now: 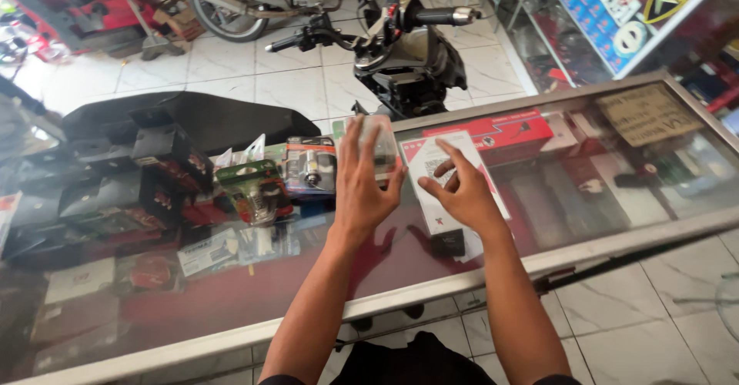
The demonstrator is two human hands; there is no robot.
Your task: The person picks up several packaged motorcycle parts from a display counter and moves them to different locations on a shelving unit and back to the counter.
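**Two hands over a glass bench, a small clear box in the left**

The left hand (362,189) is raised above the glass-topped bench (585,250), fingers spread upward, its grip closed around a small clear plastic box (379,145) that looks pale and see-through; only the box's upper and right edges show past the fingers. The right hand (462,192) hovers just beside it, fingers loosely curled, grip released and holding nothing, the forefinger pointing toward the box.

Under the right hand lies one flat white rectangular card package (431,171) with a red stripe along its edge, resting on the glass. Just behind it sits one long red box (504,133), low and rectangular. Left of the hands stand two blister packs: one with a silvery metal part behind clear plastic (310,165), and one green-topped pack (250,189) leaning beside it. Further left is a heap of glossy black plastic panels (115,177), angular and shiny.

Beneath the glass at the right a tan cardboard sign (647,113), rectangular, lies tilted inside the case. At top right a slanted board (616,8) carries blue strips and a yellow-and-black shield-shaped sticker. Beyond the bench a motorcycle (400,46) with black handlebars stands on white floor tiles (231,69).
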